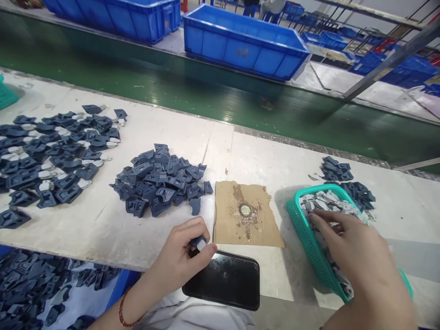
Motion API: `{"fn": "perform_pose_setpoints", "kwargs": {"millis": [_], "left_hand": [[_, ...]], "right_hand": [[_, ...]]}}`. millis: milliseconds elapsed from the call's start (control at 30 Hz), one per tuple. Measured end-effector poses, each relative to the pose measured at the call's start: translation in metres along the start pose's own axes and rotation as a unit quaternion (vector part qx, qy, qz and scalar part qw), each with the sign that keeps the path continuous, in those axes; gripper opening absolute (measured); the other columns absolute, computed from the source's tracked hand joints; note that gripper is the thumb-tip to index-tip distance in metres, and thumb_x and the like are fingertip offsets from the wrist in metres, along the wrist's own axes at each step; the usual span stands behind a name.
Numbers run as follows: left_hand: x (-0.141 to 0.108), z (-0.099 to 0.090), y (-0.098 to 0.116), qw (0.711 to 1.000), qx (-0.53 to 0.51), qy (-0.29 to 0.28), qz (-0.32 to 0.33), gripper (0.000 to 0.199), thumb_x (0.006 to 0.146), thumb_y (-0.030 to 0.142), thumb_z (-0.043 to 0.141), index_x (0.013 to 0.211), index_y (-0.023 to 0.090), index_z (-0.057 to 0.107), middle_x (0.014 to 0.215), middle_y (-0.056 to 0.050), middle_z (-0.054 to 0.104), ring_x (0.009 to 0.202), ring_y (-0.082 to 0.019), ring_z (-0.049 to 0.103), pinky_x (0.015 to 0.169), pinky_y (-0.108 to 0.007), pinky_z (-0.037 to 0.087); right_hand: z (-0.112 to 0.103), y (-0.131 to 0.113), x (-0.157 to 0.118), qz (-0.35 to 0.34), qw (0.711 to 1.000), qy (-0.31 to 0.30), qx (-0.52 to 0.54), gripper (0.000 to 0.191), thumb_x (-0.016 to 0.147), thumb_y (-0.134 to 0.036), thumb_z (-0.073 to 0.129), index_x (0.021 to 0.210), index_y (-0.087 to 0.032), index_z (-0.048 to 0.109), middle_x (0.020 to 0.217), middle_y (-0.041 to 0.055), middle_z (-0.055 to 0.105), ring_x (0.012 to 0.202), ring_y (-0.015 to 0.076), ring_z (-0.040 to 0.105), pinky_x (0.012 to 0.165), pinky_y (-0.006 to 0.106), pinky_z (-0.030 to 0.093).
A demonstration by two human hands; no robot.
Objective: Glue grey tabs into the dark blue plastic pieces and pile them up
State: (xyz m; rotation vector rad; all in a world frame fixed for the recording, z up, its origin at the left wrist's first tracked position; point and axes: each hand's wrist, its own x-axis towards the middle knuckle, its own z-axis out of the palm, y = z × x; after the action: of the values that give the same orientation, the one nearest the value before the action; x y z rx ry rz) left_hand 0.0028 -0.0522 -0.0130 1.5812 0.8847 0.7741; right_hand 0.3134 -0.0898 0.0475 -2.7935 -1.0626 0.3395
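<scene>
My left hand (187, 250), with a red cord on its wrist, is closed around a small dark blue-grey part with a pale end, above the corner of a black phone (227, 279). Over a green perforated basket (304, 233) of light grey pieces (330, 199), my right hand (350, 243) reaches in with bent fingers; whether they grip a piece is hidden. Between the hands lies brown cardboard (227, 220) with a small round metal cap (245, 210) on it. A heap of dark blue-grey parts (165, 178) is left of the cardboard.
More dark parts with pale pieces (65, 151) spread over the white table (137, 247) at left. Small dark piles (337, 169) lie behind the basket. A bin of parts (113, 288) is at lower left. Blue crates (244, 43) stand beyond the green strip (206, 101).
</scene>
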Motion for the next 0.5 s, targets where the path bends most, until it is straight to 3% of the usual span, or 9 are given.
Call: {"fn": "perform_pose_setpoints", "kwargs": {"millis": [133, 333, 400, 500], "left_hand": [[0.001, 0.001, 0.001, 0.998, 0.011, 0.029, 0.049, 0.029, 0.095, 0.023, 0.054, 0.067, 0.021, 0.045, 0.064, 0.003, 0.043, 0.059, -0.013, 0.042, 0.053, -0.027, 0.029], [-0.009, -0.003, 0.003, 0.991, 0.005, 0.088, 0.098, 0.036, 0.1, 0.033, 0.049, 0.067, 0.022, 0.042, 0.063, 0.001, 0.042, 0.058, -0.016, 0.044, 0.054, -0.031, 0.032], [-0.015, -0.013, 0.002, 0.985, 0.013, 0.127, 0.113, 0.039, 0.103, 0.038, 0.046, 0.067, 0.022, 0.042, 0.062, 0.001, 0.042, 0.058, -0.016, 0.044, 0.054, -0.032, 0.033], [-0.024, -0.042, -0.001, 0.96, 0.094, 0.232, 0.123, 0.038, 0.102, 0.036, 0.045, 0.067, 0.023, 0.045, 0.062, 0.0, 0.043, 0.058, -0.017, 0.044, 0.054, -0.034, 0.034]], "right_hand": [[0.006, -0.009, 0.006, 0.006, 0.997, -0.026, -0.069, 0.049, 0.087, -0.047, 0.046, 0.107, -0.023, 0.083, 0.095, 0.0158, 0.079, 0.084, 0.0373, 0.067, 0.067, 0.041, 0.045], [0.013, 0.007, 0.016, -0.055, 0.999, 0.002, 0.003, 0.03, 0.08, -0.049, 0.063, 0.079, -0.028, 0.083, 0.077, 0.0147, 0.078, 0.061, 0.0315, 0.065, 0.055, 0.04, 0.044], [0.015, 0.017, 0.019, -0.083, 0.996, 0.011, 0.028, 0.024, 0.078, -0.045, 0.065, 0.075, -0.029, 0.082, 0.072, 0.0134, 0.078, 0.056, 0.0303, 0.065, 0.05, 0.038, 0.043], [0.017, 0.027, 0.022, -0.116, 0.992, 0.013, 0.058, 0.018, 0.075, -0.042, 0.069, 0.078, -0.031, 0.084, 0.07, 0.0112, 0.078, 0.051, 0.0296, 0.067, 0.043, 0.036, 0.042]]}}
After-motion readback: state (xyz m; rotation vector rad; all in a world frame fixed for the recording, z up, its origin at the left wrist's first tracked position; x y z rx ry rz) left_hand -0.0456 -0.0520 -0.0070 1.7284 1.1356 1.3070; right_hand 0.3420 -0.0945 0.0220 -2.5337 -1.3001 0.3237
